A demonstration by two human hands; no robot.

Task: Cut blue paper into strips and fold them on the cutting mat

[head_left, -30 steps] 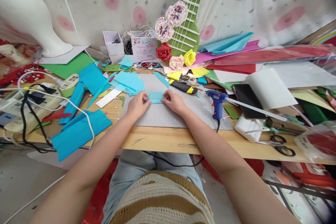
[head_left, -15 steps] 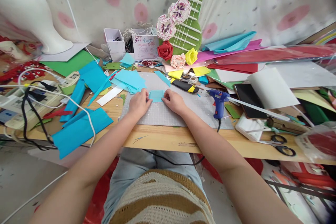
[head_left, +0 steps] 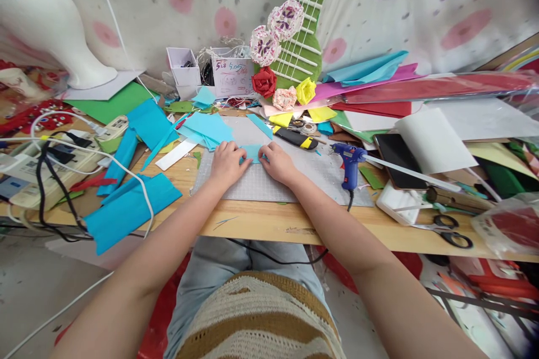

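A small light-blue paper piece (head_left: 253, 153) lies on the grey cutting mat (head_left: 252, 185), held between my two hands. My left hand (head_left: 228, 161) grips its left end, thumb and fingers closed on it. At its right end, my right hand (head_left: 275, 161) pinches the paper with fingers curled. To the left of my left hand is a stack of light-blue paper pieces (head_left: 208, 128). A black and yellow utility knife (head_left: 296, 138) rests on the mat behind my right hand. Further right lies a blue glue gun (head_left: 349, 164).
Left are darker blue paper (head_left: 133, 208), a power strip (head_left: 54, 174) and white cables. Right are a phone (head_left: 400, 161), scissors (head_left: 450, 230) and a white roll (head_left: 434, 140). Paper flowers (head_left: 264, 82) and a green guitar shape (head_left: 305, 47) stand behind.
My left hand has shifted slightly right and over the paper, covering more of its left part. My right hand stays almost in place at the other end.
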